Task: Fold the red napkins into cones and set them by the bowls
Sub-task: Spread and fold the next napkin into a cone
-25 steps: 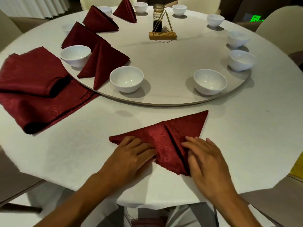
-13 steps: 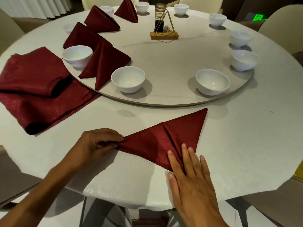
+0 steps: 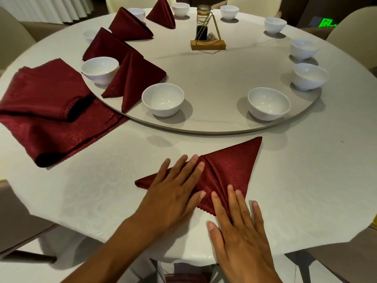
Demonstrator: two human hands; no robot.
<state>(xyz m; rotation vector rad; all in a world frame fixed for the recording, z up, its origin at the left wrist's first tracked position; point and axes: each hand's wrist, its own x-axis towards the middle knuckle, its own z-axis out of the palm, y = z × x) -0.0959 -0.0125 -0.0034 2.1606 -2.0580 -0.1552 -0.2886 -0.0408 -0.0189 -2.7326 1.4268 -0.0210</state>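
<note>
Head view. Round table [image 3: 306, 180] under a white patterned tablecloth, with a pale turntable [image 3: 214, 82] across its middle and far part.

Near centre: one red napkin [image 3: 230, 170], lying flat on the tablecloth just short of the turntable's near rim, folded to a triangle with its point toward far right and a centre crease running toward the near edge.

Left hand [image 3: 175, 195]: palm down on the left half of the napkin, fingers straight and spread, gripping nothing.

Right hand [image 3: 238, 231]: palm down at the napkin's near corner, fingers straight, fingertips on the cloth and the palm on the tablecloth, gripping nothing.

Left of table: a stack of unfolded red napkins [image 3: 47, 119], its top layers doubled back, one corner tucked beneath the turntable's rim.

On the turntable, left arc: four finished napkin cones, the nearest cone [image 3: 132, 80] standing between two white bowls, the near-left bowl [image 3: 162, 99] and the left bowl [image 3: 100, 69]; three more cones farther back, each near a bowl.

On the turntable, right arc: a near-right bowl [image 3: 268, 103] and further white bowls running toward the far side, none with a cone beside it.

Far centre: a glass condiment bottle [image 3: 202, 23] in a gold wire frame on a wooden base [image 3: 208, 44].

Pale chairs stand around the far edge.
</note>
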